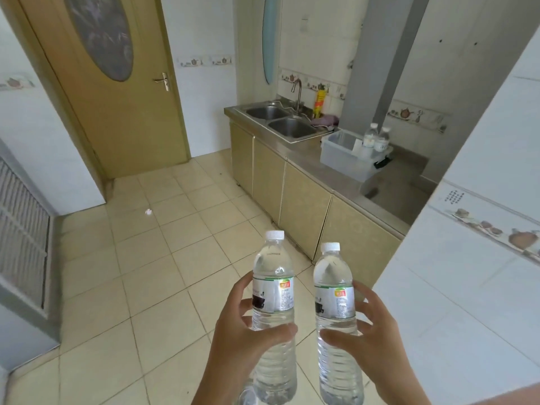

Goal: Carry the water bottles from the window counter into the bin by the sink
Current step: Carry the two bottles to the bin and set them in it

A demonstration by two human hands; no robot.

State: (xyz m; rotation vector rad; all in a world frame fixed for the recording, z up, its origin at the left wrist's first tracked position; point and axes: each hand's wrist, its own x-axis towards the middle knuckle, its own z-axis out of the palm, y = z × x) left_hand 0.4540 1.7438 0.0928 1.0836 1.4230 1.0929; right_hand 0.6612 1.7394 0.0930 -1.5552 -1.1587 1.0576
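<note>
My left hand grips a clear water bottle with a white cap, held upright low in the middle of the view. Beside it, my right hand grips a second upright water bottle of the same kind. Both have white and green labels. Far ahead on the right, a clear plastic bin stands on the steel counter next to the double sink. Two more water bottles stand upright at the bin's far right end; whether they are inside it or just behind it I cannot tell.
A tiled floor stretches between me and the beige counter cabinets. A white tiled wall corner juts in close on my right. A shut wooden door is at the back left. A yellow spray can and a cloth sit behind the sink.
</note>
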